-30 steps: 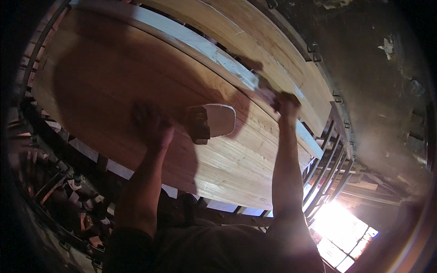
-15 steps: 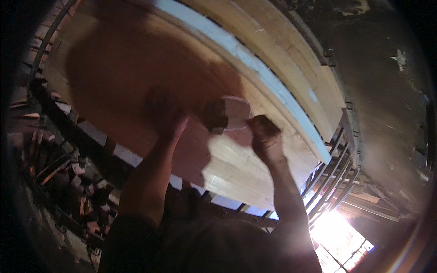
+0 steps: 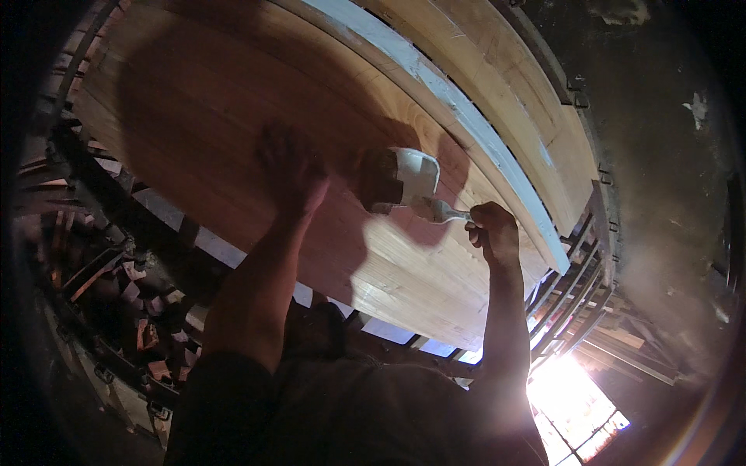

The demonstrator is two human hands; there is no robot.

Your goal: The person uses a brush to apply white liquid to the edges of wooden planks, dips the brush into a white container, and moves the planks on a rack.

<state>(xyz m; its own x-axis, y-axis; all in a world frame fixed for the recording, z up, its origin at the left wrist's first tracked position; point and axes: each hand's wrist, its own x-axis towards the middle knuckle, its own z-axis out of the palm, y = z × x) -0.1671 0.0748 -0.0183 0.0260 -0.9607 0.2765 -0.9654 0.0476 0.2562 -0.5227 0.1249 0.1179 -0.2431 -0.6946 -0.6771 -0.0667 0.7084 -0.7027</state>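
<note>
A wide light-brown wooden panel [image 3: 420, 287] made of joined boards lies in front of me. My left hand [image 3: 289, 167] rests on it in shadow, its fingers spread and nothing in them. To its right sits a container [image 3: 416, 172] with a pale inside; its left side is dark, and its contents are hard to make out. My right hand [image 3: 494, 225] grips the thin end of a small spoon-shaped tool [image 3: 444, 211]. The tool's broad end points left and lies at the container's near edge.
Past the panel runs a long board with a pale blue edge [image 3: 435, 74], and more planks [image 3: 497, 85] beyond it. Metal rails [image 3: 563, 291] show at the right. Wood offcuts [image 3: 148, 334] lie in a heap at lower left. Bright light comes from an opening [image 3: 571, 404] at lower right.
My right hand has moved to the right and slightly nearer, and the tool in it now shows plainly. The container appears slightly higher and brighter inside. My left hand stays on the panel.
</note>
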